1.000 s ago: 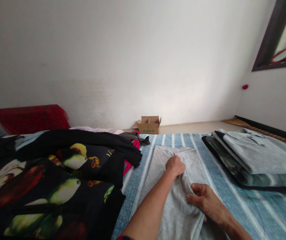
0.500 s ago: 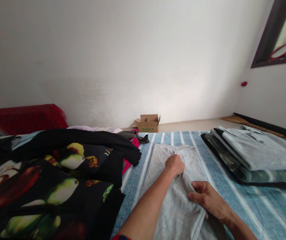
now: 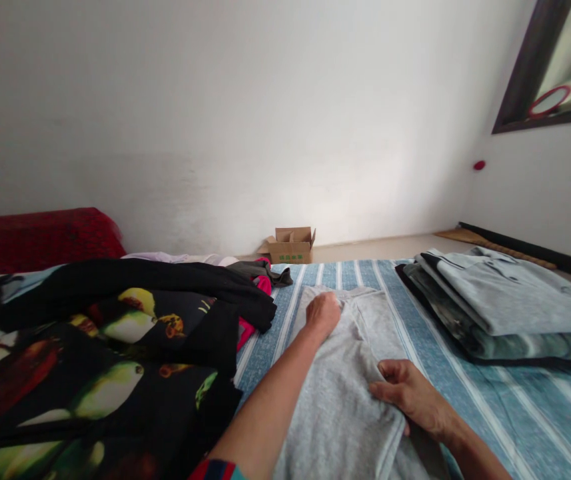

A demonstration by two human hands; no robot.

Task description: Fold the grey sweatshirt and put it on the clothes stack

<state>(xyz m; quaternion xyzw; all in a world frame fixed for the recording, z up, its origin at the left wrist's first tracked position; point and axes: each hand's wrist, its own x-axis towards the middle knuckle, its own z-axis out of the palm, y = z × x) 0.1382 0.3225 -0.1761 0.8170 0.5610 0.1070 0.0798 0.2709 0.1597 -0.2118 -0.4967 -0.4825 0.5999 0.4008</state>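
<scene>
A light grey knit garment (image 3: 345, 393) lies lengthwise in front of me, with creases and a folded-over layer; its exact kind I cannot tell. My left hand (image 3: 323, 315) is closed on the cloth near the garment's far end, at its left side. Nearer to me, my right hand (image 3: 410, 393) pinches the garment's right edge between thumb and fingers, holding it slightly raised. Part of the right-hand cloth is hidden beneath that hand and wrist.
Under everything is a blue-and-white striped bedsheet (image 3: 470, 393). Folded clothes (image 3: 510, 293) are stacked at right. Black clothing with a fruit print (image 3: 115, 373) spreads across the left. Behind stand a cardboard box (image 3: 291, 247) and a red bundle (image 3: 45, 237).
My left hand has moved left across the garment, and the folded layer there looks flatter. The right hand keeps its pinch on the edge. The view has turned slightly right.
</scene>
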